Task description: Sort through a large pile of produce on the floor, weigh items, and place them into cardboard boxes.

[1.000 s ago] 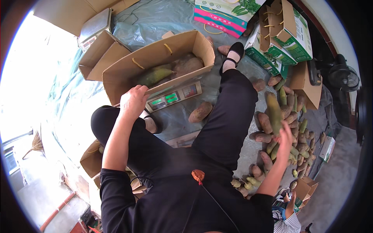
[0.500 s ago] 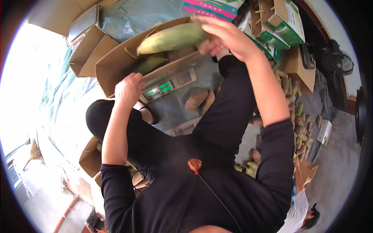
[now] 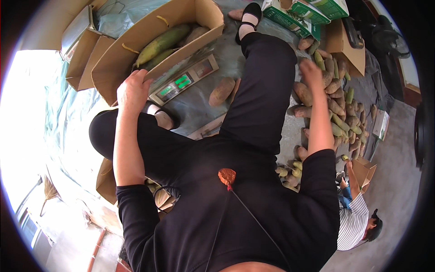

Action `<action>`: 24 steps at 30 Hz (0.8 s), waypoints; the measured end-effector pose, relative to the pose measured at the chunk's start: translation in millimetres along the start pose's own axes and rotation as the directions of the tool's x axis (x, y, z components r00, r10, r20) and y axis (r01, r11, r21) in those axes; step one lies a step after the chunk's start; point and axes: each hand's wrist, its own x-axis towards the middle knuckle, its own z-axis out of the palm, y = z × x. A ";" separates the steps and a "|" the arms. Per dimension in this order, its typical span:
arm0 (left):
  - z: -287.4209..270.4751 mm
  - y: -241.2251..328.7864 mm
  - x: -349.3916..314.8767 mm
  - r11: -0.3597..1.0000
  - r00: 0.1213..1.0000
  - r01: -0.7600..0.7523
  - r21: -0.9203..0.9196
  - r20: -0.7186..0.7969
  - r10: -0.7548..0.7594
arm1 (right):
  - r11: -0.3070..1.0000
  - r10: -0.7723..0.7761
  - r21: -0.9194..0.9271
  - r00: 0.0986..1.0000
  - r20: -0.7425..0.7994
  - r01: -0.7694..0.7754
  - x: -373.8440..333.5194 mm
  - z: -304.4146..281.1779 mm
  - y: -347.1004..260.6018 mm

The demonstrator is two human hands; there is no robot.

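Observation:
A long, open cardboard box stands tilted in front of me at the far left. Inside it lie long green-yellow fruits, one large green fruit on top, and a brownish one beside it. My left hand grips the box's near wall with fingers over the rim. A digital scale with a green lit display sits by the box's near side. My right hand, smeared by motion, is over the edge of a heap of brown tubers and green fruits; whether it holds anything does not show.
Brown tubers lie on the plastic sheet between my legs. Green-and-white cartons and a brown carton stand at the far right. A person in a striped top is at the lower right, by an open box.
My right hand has let go of the large green fruit, which now lies in the box, and has moved right to the heap. My left hand stays on the box.

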 end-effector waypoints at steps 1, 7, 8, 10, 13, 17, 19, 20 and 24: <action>2.0 4.8 5.2 1.000 1.000 -0.011 -0.020 -0.001 0.011 | 0.902 -0.268 -0.339 0.962 0.043 0.266 -17.4 1.5 61.9; -5.2 -0.5 -4.5 0.999 0.998 0.040 -0.016 -0.042 -0.041 | 0.929 0.359 -0.157 0.920 0.161 -0.335 -150.8 97.5 119.9; -8.2 -4.3 -8.6 0.999 0.998 0.044 -0.005 -0.042 -0.044 | 0.911 0.413 -0.070 0.892 0.182 -0.407 -163.7 110.9 120.8; -3.9 -3.9 -2.9 0.999 0.998 0.044 -0.003 -0.033 -0.044 | 0.928 0.352 -0.205 0.913 0.207 -0.312 -184.5 138.8 196.2; 7.8 6.0 10.7 0.998 0.997 -0.057 -0.006 -0.050 0.056 | 0.761 0.527 0.243 0.791 0.310 -0.602 -214.3 156.5 254.9; 8.0 1.6 5.4 0.999 0.999 -0.046 0.028 -0.023 0.046 | 0.579 0.700 0.272 0.640 0.317 -0.768 -212.2 178.2 233.5; -10.6 -12.1 -12.9 0.999 0.999 0.021 0.045 -0.037 -0.019 | 0.977 0.194 -0.157 0.895 0.401 -0.142 -184.6 166.1 134.9; -9.4 -9.1 -10.2 1.000 0.999 0.011 0.019 -0.037 -0.011 | 0.966 0.256 -0.124 0.896 0.364 -0.226 -182.6 162.3 133.0; 7.7 9.7 7.9 0.997 0.996 -0.079 -0.021 -0.053 0.078 | 0.918 0.360 0.035 0.868 0.341 -0.395 -190.7 152.3 163.3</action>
